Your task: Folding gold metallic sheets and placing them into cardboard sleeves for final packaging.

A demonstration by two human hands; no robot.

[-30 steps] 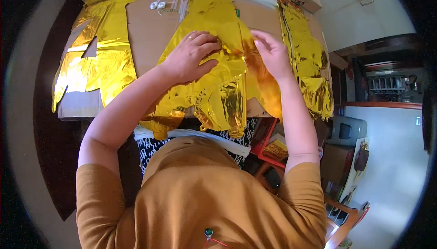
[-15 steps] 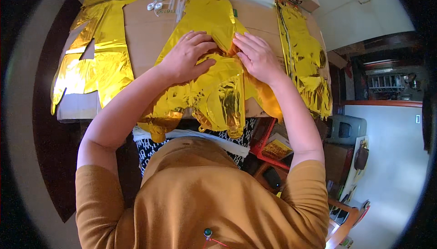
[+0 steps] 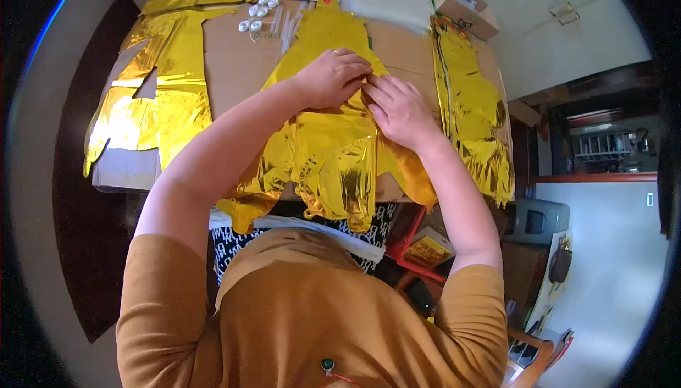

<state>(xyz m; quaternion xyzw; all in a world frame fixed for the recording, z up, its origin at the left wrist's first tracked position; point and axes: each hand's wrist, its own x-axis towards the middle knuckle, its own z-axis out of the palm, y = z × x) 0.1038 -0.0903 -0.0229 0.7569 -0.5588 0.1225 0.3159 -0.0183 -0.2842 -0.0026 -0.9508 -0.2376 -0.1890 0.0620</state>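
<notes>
On the cardboard-topped table, both hands, left and right, apparently pinch the gold foil balloon.

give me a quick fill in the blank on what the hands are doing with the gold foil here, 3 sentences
1. Both hands, the left hand and the right hand, rest on a foil balloon whose colour is ____.
2. The balloon's lower end hangs over the ____ edge of the table.
3. The small white caps lie on the table to the ____ of the left hand.

Missing words: gold; near; left
</notes>
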